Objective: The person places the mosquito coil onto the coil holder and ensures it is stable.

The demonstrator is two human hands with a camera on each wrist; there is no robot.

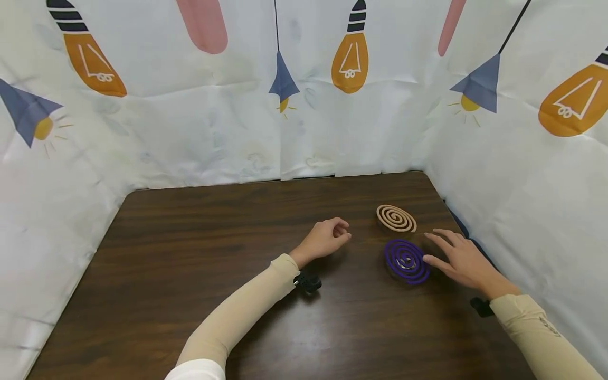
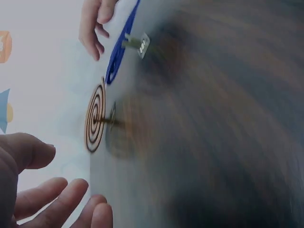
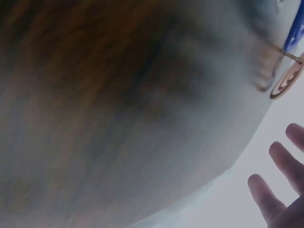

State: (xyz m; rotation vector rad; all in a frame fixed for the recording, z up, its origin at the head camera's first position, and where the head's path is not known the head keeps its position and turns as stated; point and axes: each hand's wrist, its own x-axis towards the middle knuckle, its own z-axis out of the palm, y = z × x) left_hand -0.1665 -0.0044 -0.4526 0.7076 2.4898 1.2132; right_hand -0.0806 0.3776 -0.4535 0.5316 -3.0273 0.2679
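Two mosquito coils stand on small metal holders at the right of the table. The tan coil (image 1: 396, 218) is farther back; the purple coil (image 1: 398, 248) is nearer. My right hand (image 1: 463, 261) hovers just right of the purple coil, fingers spread, its thumb tip by the coil's edge; whether it touches cannot be told. In the left wrist view, a metal holder (image 2: 144, 46) shows under the purple coil. Left of both coils, my left hand (image 1: 325, 238) is held above the table, fingers loosely bent and holding nothing.
The dark wood-grain table (image 1: 190, 264) has a rounded far edge. White cloth (image 1: 214, 132) printed with lamps and bulbs hangs behind it and along both sides. Black wrist cameras (image 1: 310, 284) sit on both wrists over beige sleeves.
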